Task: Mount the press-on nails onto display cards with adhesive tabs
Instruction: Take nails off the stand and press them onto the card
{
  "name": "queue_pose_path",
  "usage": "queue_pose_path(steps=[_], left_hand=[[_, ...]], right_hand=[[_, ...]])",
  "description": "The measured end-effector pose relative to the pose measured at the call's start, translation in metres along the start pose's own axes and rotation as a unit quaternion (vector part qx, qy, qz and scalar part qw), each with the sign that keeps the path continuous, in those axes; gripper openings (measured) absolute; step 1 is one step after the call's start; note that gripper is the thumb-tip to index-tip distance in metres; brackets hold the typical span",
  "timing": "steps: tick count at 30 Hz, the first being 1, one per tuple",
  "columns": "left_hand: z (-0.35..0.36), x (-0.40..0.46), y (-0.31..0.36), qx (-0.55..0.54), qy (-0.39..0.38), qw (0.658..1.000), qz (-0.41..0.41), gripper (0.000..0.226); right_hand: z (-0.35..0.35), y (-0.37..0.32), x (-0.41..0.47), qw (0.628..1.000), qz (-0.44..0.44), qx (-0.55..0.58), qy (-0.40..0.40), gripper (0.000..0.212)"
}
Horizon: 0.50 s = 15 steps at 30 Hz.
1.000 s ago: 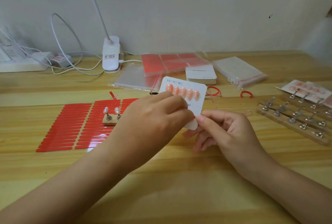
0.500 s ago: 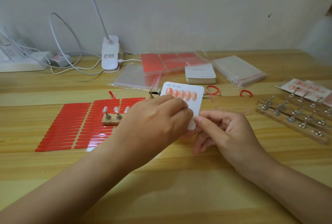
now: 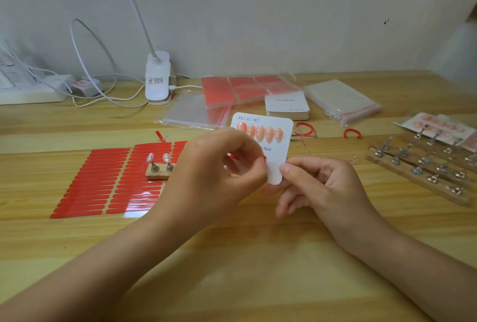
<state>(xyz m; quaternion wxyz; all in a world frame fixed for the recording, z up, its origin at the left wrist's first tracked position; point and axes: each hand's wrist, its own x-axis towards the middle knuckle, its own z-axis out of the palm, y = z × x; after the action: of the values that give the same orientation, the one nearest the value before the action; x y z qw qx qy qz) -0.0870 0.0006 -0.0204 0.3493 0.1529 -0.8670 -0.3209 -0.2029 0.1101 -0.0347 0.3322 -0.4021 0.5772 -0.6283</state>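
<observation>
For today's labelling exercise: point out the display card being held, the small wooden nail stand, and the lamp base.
display card (image 3: 277, 151): head view, bare white middle.
small wooden nail stand (image 3: 156, 175): head view, wooden block.
lamp base (image 3: 157, 76): head view, white body.

Both bare forearms reach in from the bottom corners and meet mid-table. The left hand is knuckles-up, fingers curled, thumb and forefinger pinched together at a small red strip. The right hand faces it, thumb and forefinger nipping the lower corner of the white rounded display card, other fingers loosely folded beneath.
</observation>
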Motion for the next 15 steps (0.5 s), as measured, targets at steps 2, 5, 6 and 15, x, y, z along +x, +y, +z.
queue_pose_path(steps=[2,5,6,15], left_hand=[[0.0,0.0,0.001,-0.026,0.006,0.999,-0.027,0.007],[0.0,0.0,0.002,-0.057,0.007,0.997,-0.057,0.006],[0.0,0.0,0.003,-0.061,0.001,0.996,-0.059,0.007],[-0.016,0.008,0.004,-0.199,0.007,0.963,-0.184,0.008]], right_hand=[[-0.001,0.0,0.0,1.0,0.006,0.009,0.005,0.038],[-0.002,0.001,0.0,0.999,0.015,0.023,0.02,0.034],[-0.002,0.001,0.0,0.999,0.016,0.023,0.025,0.031],[-0.003,0.005,0.002,0.997,0.019,0.03,0.073,0.024]])
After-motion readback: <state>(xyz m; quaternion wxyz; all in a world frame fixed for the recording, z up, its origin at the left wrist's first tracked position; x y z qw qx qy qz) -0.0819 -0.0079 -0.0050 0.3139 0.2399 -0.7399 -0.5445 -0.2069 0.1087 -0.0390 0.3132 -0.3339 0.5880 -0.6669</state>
